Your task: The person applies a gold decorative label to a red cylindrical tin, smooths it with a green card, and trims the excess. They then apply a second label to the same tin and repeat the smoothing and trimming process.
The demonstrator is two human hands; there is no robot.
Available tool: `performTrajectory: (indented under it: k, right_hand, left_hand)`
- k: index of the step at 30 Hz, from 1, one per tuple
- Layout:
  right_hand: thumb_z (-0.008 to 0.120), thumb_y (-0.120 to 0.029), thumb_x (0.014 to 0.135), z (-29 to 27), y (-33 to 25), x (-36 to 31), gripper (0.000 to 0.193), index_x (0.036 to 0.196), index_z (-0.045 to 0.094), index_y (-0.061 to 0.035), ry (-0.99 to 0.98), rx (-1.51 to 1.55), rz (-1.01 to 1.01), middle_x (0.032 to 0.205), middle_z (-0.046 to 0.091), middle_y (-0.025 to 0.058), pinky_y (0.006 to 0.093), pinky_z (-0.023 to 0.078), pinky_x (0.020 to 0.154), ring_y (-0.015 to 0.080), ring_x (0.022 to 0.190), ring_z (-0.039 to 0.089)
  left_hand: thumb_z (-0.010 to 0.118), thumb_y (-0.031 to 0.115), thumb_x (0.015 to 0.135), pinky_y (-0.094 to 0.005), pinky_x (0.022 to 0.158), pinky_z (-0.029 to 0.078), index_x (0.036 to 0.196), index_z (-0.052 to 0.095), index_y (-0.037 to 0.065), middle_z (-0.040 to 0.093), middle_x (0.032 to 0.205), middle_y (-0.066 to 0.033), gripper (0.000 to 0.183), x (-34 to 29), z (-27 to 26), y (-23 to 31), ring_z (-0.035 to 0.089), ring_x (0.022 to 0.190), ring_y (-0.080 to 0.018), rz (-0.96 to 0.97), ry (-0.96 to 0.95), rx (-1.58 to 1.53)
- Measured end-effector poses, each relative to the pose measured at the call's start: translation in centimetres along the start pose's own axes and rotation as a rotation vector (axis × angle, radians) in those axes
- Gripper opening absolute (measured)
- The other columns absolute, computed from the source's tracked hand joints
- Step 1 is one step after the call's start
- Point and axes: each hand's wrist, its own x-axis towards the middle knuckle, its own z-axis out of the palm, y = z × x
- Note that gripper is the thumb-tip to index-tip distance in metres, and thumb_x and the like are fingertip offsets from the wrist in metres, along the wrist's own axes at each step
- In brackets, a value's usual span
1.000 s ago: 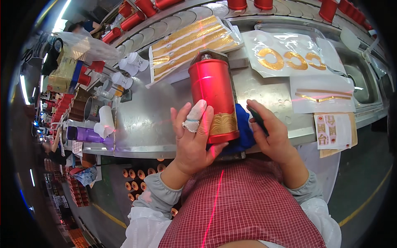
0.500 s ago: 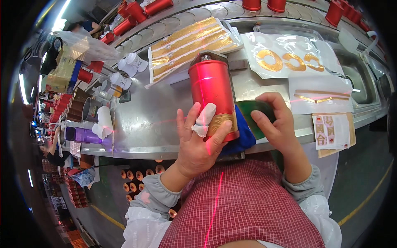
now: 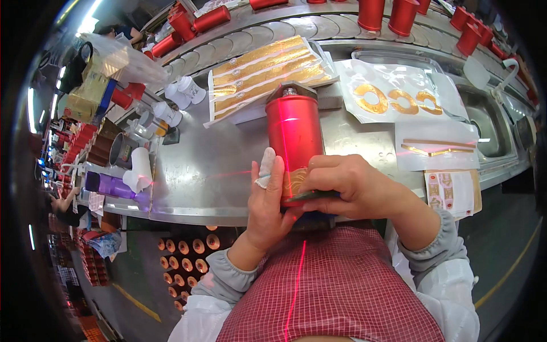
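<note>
A red cylindrical bottle (image 3: 293,128) lies lengthwise in front of me on a metal holder (image 3: 289,90). Near its close end sits a patterned gold label (image 3: 293,181). My left hand (image 3: 262,214) rests along the bottle's left side, fingers stretched out, one wrapped in white. Its thumb reaches toward the bottle's near end. My right hand (image 3: 362,185) is closed on a dark green flat scraper (image 3: 312,199), whose edge lies across the near end by the label. The right fingertips press against the label's right side and hide part of it.
Gold label sheets (image 3: 268,68) lie behind the bottle; a sheet with gold ring-shaped labels (image 3: 373,100) is to the right, near a sink (image 3: 496,128). A purple bottle (image 3: 111,185) and white roll (image 3: 141,165) stand left. Red bottles (image 3: 403,17) line the far conveyor (image 3: 273,31).
My right hand has moved left with the green scraper, from beside the bottle onto its near end. My left hand has drawn back from the bottle's top to its left side.
</note>
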Motion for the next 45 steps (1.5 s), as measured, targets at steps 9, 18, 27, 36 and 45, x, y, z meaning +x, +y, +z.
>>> performTrajectory:
  k: [9,18,27,36,45]
  right_hand:
    - [0.075,-0.004,0.073,-0.8,1.9,-0.6,0.016,0.087,0.067,-0.0074,0.200,-0.179,0.018,0.078,0.059,0.0058,0.0357,0.046,0.065,0.0255,0.069,0.058]
    - [0.076,0.000,0.071,-1.1,1.9,-0.7,0.021,0.089,0.068,-0.0066,0.259,-0.370,0.052,0.081,0.062,0.0070,0.0325,0.046,0.063,0.0237,0.074,0.059]
    - [0.073,-0.011,0.078,-1.2,-0.8,2.1,0.016,0.091,0.066,-0.0055,0.085,-0.328,-0.003,0.078,0.061,0.0119,0.0371,0.048,0.060,0.0297,0.069,0.062]
    - [0.069,-0.015,0.082,-1.4,0.1,-1.2,0.022,0.098,0.063,-0.0007,0.393,-0.039,0.462,0.077,0.065,0.0084,0.0277,0.049,0.063,0.0113,0.069,0.061]
    - [0.068,-0.013,0.084,-2.6,0.2,0.8,0.022,0.102,0.064,-0.0021,0.189,0.017,0.539,0.084,0.066,0.0029,0.0246,0.049,0.069,0.0078,0.077,0.060]
  left_hand:
    - [0.072,0.035,0.084,-0.0459,0.111,0.030,0.145,0.028,-0.008,0.034,0.146,-0.0331,0.087,-0.8,0.6,-0.5,0.037,0.136,-0.0435,-0.056,0.026,-0.133]
    - [0.073,0.031,0.083,-0.0444,0.110,0.033,0.146,0.025,-0.008,0.034,0.146,-0.0323,0.088,-0.8,0.6,-0.5,0.040,0.134,-0.0435,-0.066,0.031,-0.127]
    - [0.068,0.036,0.088,-0.0444,0.114,0.024,0.141,0.028,-0.007,0.041,0.140,-0.0242,0.080,-1.6,0.2,-0.1,0.040,0.132,-0.0356,-0.066,0.093,-0.119]
    - [0.061,0.020,0.089,-0.0387,0.109,0.031,0.135,0.033,-0.004,0.038,0.135,-0.0168,0.059,1.3,0.9,-0.3,0.040,0.126,-0.0247,-0.480,0.143,-0.816]
    - [0.060,0.017,0.087,-0.0390,0.108,0.033,0.140,0.027,-0.001,0.032,0.140,-0.0161,0.065,1.9,1.3,0.3,0.039,0.127,-0.0241,-0.545,0.159,-1.025]
